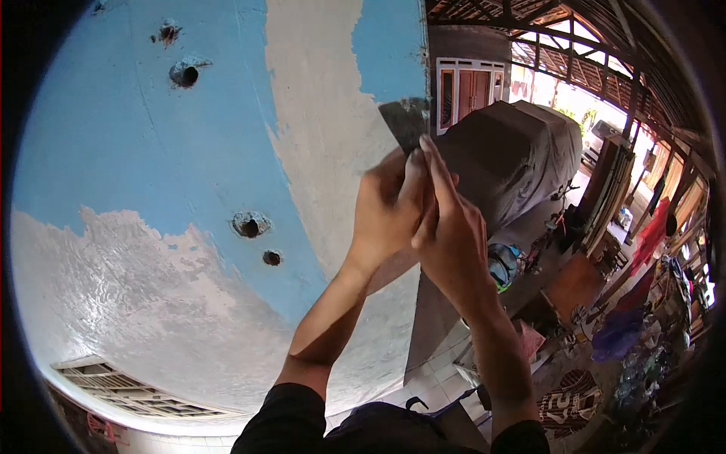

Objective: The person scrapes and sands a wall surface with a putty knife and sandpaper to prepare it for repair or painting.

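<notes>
A dark, flat scraper blade (407,123) lies against the painted wall (197,144), close to its right edge. My left hand (387,212) is closed around what appears to be the scraper's handle, which the fingers hide. Pressed up beside it, my right hand (454,223) also grips the scraper, with fingers stretched along the base of the blade. The wall is blue with a pale, scraped or filled strip (310,98) down its right part and a wide grey-white patch (136,295) below.
Several holes pit the wall, among them one large hole (249,225). A slatted vent (136,386) sits low at the left. Beyond the wall's edge stand a covered bulky object (522,151), a clear water jug (501,265), boards (609,197) and piled clutter (643,340).
</notes>
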